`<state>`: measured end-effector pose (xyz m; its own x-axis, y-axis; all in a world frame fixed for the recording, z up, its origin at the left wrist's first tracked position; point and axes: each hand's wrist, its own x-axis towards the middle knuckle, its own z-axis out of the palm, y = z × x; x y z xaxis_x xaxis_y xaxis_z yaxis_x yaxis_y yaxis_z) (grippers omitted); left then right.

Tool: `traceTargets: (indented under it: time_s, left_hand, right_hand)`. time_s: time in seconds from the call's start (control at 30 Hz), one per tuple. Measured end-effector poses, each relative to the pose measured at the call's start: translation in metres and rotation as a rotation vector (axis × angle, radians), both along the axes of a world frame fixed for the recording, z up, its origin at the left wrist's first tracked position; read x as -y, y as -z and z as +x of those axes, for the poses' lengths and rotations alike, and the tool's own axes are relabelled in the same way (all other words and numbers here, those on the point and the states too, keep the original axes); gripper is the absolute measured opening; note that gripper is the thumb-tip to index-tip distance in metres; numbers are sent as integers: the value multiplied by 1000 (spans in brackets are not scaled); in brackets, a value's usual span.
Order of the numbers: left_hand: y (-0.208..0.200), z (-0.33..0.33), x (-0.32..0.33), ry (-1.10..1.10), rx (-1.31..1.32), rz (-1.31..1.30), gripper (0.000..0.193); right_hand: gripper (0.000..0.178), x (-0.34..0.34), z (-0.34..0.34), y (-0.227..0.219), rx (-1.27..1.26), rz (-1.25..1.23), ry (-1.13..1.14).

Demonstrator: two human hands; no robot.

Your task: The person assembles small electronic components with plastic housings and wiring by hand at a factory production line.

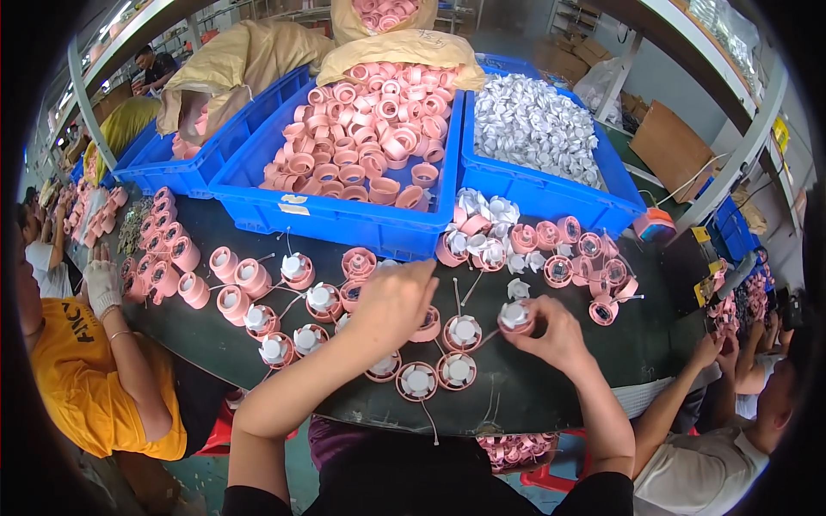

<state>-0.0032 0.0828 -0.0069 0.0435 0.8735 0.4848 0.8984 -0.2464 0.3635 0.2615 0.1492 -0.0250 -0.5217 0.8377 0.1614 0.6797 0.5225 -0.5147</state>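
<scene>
My right hand (pixel 555 334) is closed round a pink fan housing (pixel 514 318) with a white fan blade in it. A loose white fan blade (pixel 518 289) lies just beyond it. Over the middle of the bench, my left hand (pixel 397 301) reaches forward with its fingers bent together. Its fingertips are partly hidden, so what they hold, if anything, I cannot make out. Pink housings with white blades, such as this fan unit (pixel 417 381), lie under and around my left forearm, several with thin wires. Near the left fingertips sits a small pile of white blades (pixel 499 211) and pink rings.
A blue bin (pixel 344 215) of pink rings stands beyond my hands, beside another blue bin (pixel 551 185) of white blades. Pink housings (pixel 594 267) cluster at the right. Co-workers sit on both sides, one in a yellow shirt (pixel 95 370). The dark green bench (pixel 551 400) curves in front.
</scene>
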Motion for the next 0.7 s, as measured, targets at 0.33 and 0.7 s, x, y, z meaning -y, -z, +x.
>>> traceTargets:
  time_s: [0.33,0.7]
  left_hand:
    - [3,-50,-10,-319,-404,-54,24]
    - [24,-90,-18,-413,-206,-469,37]
  right_hand:
    - [84,-22,-31,-20,50,-56,-628]
    - [37,-88,-98,4,11,428,-123]
